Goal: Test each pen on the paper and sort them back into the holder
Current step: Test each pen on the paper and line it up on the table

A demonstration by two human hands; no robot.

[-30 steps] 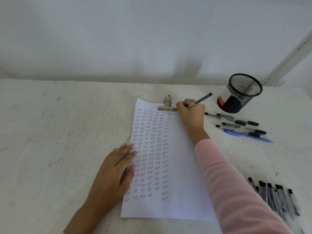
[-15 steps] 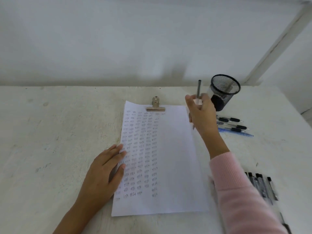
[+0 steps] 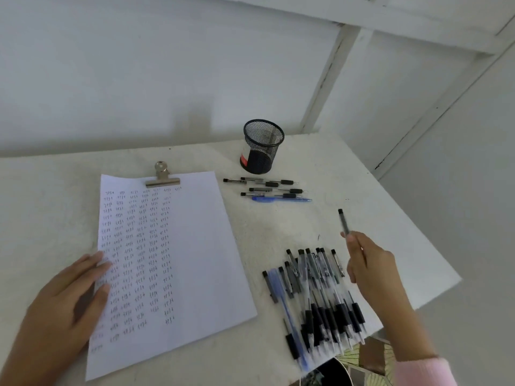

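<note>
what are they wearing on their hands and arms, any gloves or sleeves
No gloves: the left hand and the right hand are both bare. The right arm wears a pink sleeve with its cuff above the wrist. No sleeve shows on the left forearm.

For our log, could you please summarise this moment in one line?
right hand: holds pen by pen pile | left hand: rests on paper | mesh holder: looks empty
</note>
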